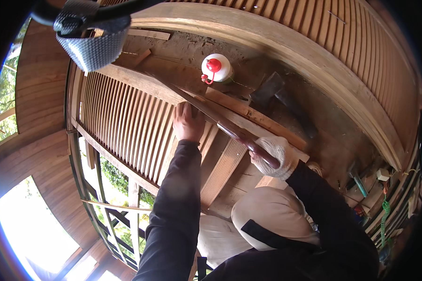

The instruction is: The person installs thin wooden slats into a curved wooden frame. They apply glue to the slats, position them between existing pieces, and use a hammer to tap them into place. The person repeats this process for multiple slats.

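Note:
My left hand [189, 122], bare, has its fingers curled over a wooden rail [140, 83] along the edge of a slatted wooden panel [126, 117]. In my right hand [274, 158], which wears a white knit glove, is the dark reddish handle of a hand saw [239, 133]. Its long, thin blade shows nearly edge-on, slanting up to the left across the rail and passing just beside my left fingers. Whether the teeth touch the wood is hard to tell. Loose ridged boards [224, 171] lie between the panel and my knees.
Beyond the rail stands a white bottle [222, 70] with a red cap. A dark block-headed tool [269, 91] lies right of it. A curved slatted wooden piece [286, 35] spans the far side. At right are a teal-handled hammer [358, 181] and a green coiled cord [384, 218].

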A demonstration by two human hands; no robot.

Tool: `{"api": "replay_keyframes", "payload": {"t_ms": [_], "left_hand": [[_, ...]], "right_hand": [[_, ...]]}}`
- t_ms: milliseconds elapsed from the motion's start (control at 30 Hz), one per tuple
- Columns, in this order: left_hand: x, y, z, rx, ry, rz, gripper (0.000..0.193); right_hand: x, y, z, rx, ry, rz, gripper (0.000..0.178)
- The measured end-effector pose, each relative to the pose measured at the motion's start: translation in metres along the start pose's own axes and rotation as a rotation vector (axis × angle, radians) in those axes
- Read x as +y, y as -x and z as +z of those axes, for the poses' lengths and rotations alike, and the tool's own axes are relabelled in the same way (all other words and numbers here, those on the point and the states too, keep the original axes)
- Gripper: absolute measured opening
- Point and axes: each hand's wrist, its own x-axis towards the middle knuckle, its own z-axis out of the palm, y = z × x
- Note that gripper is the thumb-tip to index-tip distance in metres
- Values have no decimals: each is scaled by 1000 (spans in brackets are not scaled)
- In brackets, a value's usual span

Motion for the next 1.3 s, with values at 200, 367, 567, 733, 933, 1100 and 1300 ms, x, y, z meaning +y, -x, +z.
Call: {"api": "replay_keyframes", "payload": {"t_ms": [200, 367, 567, 733, 933, 1100, 1300], "left_hand": [[-18, -5, 1, 85, -28, 45, 28], [-10, -4, 7, -34, -23, 23, 31], [-13, -5, -1, 35, -14, 52, 35], [-14, -3, 4, -23, -13, 39, 37], [-11, -2, -5, 5, 1, 32, 35], [-16, -2, 4, -12, -20, 57, 36], [-14, 3, -2, -17, -1, 30, 38]], "right_hand": [[10, 51, -21, -144, 457, -89, 14], [8, -23, 21, 29, -120, 4, 11], [3, 50, -4, 41, 367, -27, 10], [0, -6, 9, 81, 105, -82, 10], [1, 50, -17, -54, 329, -83, 11], [38, 15, 23, 40, 227, -107, 10], [0, 34, -13, 4, 260, -115, 6]]}}
